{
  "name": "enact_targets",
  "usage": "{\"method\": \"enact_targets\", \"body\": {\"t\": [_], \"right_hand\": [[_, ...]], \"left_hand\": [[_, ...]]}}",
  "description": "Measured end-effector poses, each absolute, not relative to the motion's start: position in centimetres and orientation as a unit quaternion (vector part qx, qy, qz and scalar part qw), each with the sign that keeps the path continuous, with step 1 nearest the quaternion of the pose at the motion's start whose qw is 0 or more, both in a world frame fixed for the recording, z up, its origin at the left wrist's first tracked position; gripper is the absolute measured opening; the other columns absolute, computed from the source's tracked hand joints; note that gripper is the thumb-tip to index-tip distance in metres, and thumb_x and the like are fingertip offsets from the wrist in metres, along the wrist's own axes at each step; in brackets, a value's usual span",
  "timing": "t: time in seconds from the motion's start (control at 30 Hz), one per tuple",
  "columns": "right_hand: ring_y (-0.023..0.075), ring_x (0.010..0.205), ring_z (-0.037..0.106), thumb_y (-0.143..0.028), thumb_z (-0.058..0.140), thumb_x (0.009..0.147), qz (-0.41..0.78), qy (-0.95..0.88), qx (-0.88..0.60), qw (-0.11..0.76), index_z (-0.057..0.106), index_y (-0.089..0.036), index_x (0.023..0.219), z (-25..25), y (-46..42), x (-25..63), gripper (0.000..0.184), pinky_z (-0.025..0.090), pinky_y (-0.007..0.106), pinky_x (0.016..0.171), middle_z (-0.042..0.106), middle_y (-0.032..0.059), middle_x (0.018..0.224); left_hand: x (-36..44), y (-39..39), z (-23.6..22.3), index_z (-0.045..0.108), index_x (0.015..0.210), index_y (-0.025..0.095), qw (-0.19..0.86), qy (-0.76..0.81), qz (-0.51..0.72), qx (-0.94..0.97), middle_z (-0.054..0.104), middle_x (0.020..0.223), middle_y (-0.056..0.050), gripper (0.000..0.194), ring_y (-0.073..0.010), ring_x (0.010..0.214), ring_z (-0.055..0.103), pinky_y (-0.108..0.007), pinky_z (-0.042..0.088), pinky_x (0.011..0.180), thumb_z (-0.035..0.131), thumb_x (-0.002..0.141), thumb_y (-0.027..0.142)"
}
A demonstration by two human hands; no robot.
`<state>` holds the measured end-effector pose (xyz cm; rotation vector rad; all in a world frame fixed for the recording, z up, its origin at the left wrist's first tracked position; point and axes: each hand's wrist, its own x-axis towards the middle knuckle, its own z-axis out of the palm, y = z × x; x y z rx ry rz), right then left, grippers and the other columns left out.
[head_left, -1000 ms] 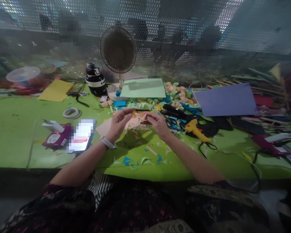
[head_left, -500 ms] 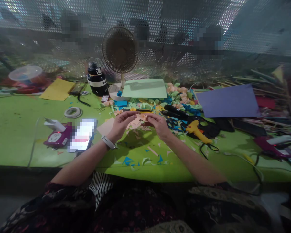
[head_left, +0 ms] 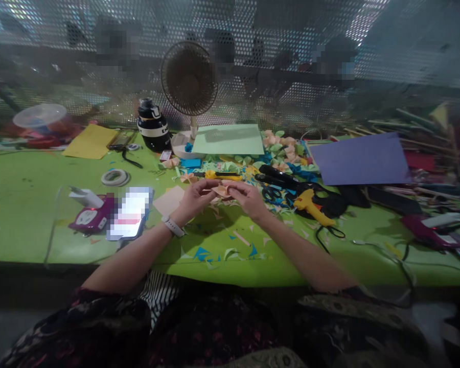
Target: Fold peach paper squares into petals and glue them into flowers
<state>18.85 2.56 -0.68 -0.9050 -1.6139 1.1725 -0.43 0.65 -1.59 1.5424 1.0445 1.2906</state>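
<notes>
Between my two hands, just above the green table (head_left: 222, 271), is a small peach paper flower (head_left: 222, 191) with curved petals. My left hand (head_left: 197, 197) pinches its left side, and my right hand (head_left: 249, 198) grips its right side. A flat peach paper sheet (head_left: 169, 201) lies beside my left wrist. Beyond my fingers a yellow utility knife (head_left: 224, 176) rests among paper scraps. Black-handled scissors (head_left: 272, 193) lie to the right of my right hand, close to a yellow glue gun (head_left: 312, 207).
At left are a phone (head_left: 132, 213), a purple power socket (head_left: 90, 214) and a tape roll (head_left: 115, 177). Behind stand a black bottle (head_left: 154, 128) and a fan (head_left: 189, 79). Finished paper flowers (head_left: 285, 148) heap by a light green sheet (head_left: 228, 139). A purple sheet (head_left: 362, 159) lies right.
Both hands have come slightly lower and nearer to me with the peach flower, which is now turned and looks more cupped. More of the yellow knife shows behind them.
</notes>
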Motion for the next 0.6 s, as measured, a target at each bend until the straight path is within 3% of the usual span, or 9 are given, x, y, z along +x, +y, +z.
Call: {"method": "enact_targets", "body": {"t": [0.17,0.27,0.37,0.47,0.6], "right_hand": [[0.0207,0.082,0.071,-0.041,0.065,0.083,0.473,-0.653,-0.379,0.454,0.077,-0.021,0.100,-1.5,2.7,18.7,0.029,0.062,0.042,0.080,0.074,0.0063,0.105],[0.0226,0.092,0.069,-0.034,0.063,0.084,0.376,-0.701,-0.394,0.460,0.077,-0.021,0.098,-2.3,3.0,18.8,0.024,0.061,0.040,0.079,0.072,0.0085,0.108],[0.0246,0.107,0.065,-0.029,0.062,0.086,0.230,-0.770,-0.377,0.460,0.076,-0.022,0.099,-2.6,3.1,19.0,0.020,0.057,0.043,0.090,0.069,0.0101,0.115],[0.0235,0.105,0.065,-0.024,0.059,0.090,0.116,-0.811,-0.350,0.454,0.075,-0.022,0.096,-2.4,2.9,19.1,0.018,0.053,0.043,0.095,0.071,0.0095,0.107],[0.0221,0.098,0.066,-0.021,0.053,0.094,0.098,-0.817,-0.341,0.455,0.075,-0.022,0.101,-1.9,2.6,19.1,0.023,0.054,0.039,0.089,0.072,0.0081,0.099]], "left_hand": [[-0.4,0.8,-1.5,0.078,0.094,0.014,0.372,0.446,0.541,0.608,0.077,0.090,-0.009,0.029,-0.0193,0.083,0.069,-0.029,0.053,0.073,0.071,0.080,0.038],[-0.4,0.8,-1.6,0.078,0.092,0.015,0.352,0.447,0.559,0.603,0.077,0.089,-0.008,0.029,-0.0190,0.081,0.068,-0.028,0.052,0.071,0.072,0.080,0.041],[-0.4,0.7,-1.6,0.077,0.089,0.014,0.317,0.444,0.567,0.618,0.076,0.088,-0.009,0.027,-0.0188,0.081,0.068,-0.028,0.052,0.071,0.071,0.081,0.039],[-0.3,0.5,-1.5,0.075,0.089,0.014,0.289,0.441,0.563,0.637,0.075,0.089,-0.009,0.026,-0.0182,0.082,0.068,-0.027,0.053,0.073,0.069,0.082,0.038],[-0.1,0.1,-0.7,0.073,0.095,0.014,0.327,0.451,0.520,0.647,0.072,0.084,-0.006,0.025,-0.0152,0.074,0.065,-0.023,0.051,0.063,0.065,0.082,0.033]]}}
